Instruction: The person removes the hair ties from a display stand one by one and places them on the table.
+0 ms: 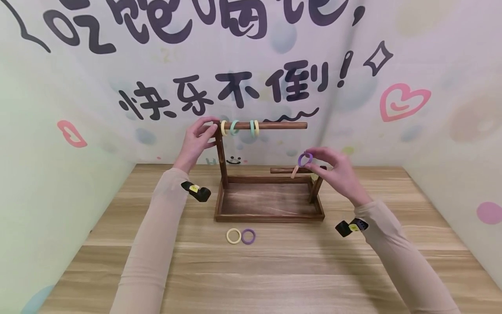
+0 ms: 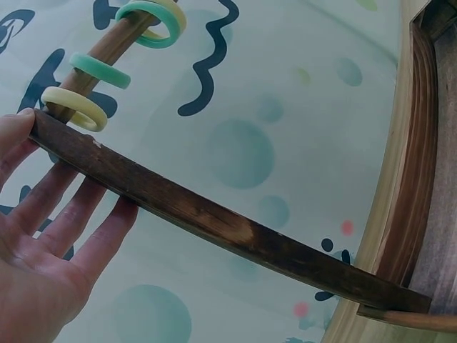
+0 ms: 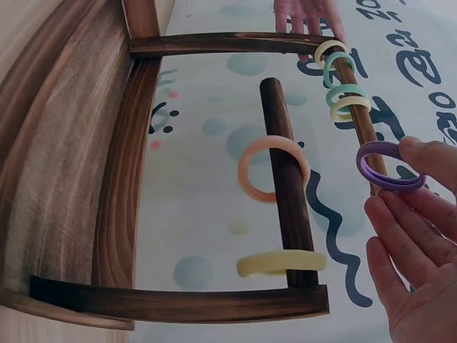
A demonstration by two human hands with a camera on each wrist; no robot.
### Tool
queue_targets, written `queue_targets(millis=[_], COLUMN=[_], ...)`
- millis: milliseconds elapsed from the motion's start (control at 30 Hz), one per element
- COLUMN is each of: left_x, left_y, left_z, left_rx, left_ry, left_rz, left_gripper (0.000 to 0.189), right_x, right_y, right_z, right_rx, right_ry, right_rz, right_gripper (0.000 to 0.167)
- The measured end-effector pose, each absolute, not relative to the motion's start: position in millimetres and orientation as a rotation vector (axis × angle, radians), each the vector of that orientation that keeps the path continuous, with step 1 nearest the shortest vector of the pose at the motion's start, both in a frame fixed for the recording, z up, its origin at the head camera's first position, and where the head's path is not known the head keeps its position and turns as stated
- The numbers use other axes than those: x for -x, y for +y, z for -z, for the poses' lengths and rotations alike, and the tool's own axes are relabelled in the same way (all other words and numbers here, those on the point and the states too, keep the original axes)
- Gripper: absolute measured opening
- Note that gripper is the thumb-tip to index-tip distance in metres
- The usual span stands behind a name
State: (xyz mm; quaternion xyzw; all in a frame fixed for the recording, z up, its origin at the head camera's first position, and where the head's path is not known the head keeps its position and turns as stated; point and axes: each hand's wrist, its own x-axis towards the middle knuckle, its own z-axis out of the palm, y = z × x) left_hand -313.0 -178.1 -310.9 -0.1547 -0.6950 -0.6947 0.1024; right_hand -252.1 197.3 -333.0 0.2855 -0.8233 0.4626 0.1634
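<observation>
**Left hand (image 1: pixel 198 137) on the tall post (image 1: pixel 221 159), right hand (image 1: pixel 339 168) pinching a purple ring (image 3: pixel 393 184)**

From my station I see the first gripping the post's top, thumb at its end and fingers against its side. The other, well apart, holds the ring between thumb and fingertips. In my head view that ring shows below the upper bar (image 1: pixel 280 125) and above the lower bar (image 1: pixel 282 170), seemingly threaded on neither.

I judge the step in hand to be hanging a ring; on which bar, I can't tell. The move calls for squaring its hole to a free end.

The upper bar carries two mint rings (image 2: pixel 103 71) and two cream rings (image 2: pixel 61 96); the lower, a peach ring (image 3: pixel 246 171) and a yellow ring (image 3: pixel 275 263). I make out no rings in the wooden tray (image 1: pixel 270 198). A loose cream ring (image 1: pixel 233 243) and a second purple one (image 1: pixel 248 243) lie side by side in front of it.
</observation>
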Motion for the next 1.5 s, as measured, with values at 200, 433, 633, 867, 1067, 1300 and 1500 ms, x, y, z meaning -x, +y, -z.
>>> queue_targets(millis=[200, 433, 633, 867, 1067, 1300, 1500], left_x=[313.0, 314.1, 314.0, 312.0, 313.3, 314.9, 315.4], left_y=[-177.2, -178.6, -179.0, -178.1, -178.5, -178.5, -178.6], left_z=[310.9, 311.1, 309.5, 308.5, 309.7, 311.0, 310.0], left_rx=[0.456, 0.473, 0.474, 0.465, 0.469, 0.465, 0.454], left_ry=[-2.059, -2.059, -2.059, -2.057, -2.058, -2.067, -2.044], left_rz=[2.05, 2.06, 2.07, 2.072, 2.069, 2.071, 2.093], left_gripper=[0.023, 0.024, 0.023, 0.022, 0.022, 0.023, 0.021], right_x=[246.4, 234.2, 228.7, 214.0, 215.9, 222.2, 220.8], right_y=[193.6, 187.7, 182.3, 171.9, 169.6, 168.2, 159.9], right_z=[342.9, 353.5, 363.0, 361.7, 377.7, 404.7, 419.8], right_rx=[-0.837, -0.852, -0.881, -0.902, -0.96, -1.023, -1.092], right_ry=[-2.349, -2.389, -2.421, -2.512, -2.54, -2.524, -2.551], right_rz=[-1.354, -1.414, -1.449, -1.49, -1.464, -1.52, -1.526], right_gripper=[0.036, 0.037, 0.035, 0.035, 0.034, 0.034, 0.033])
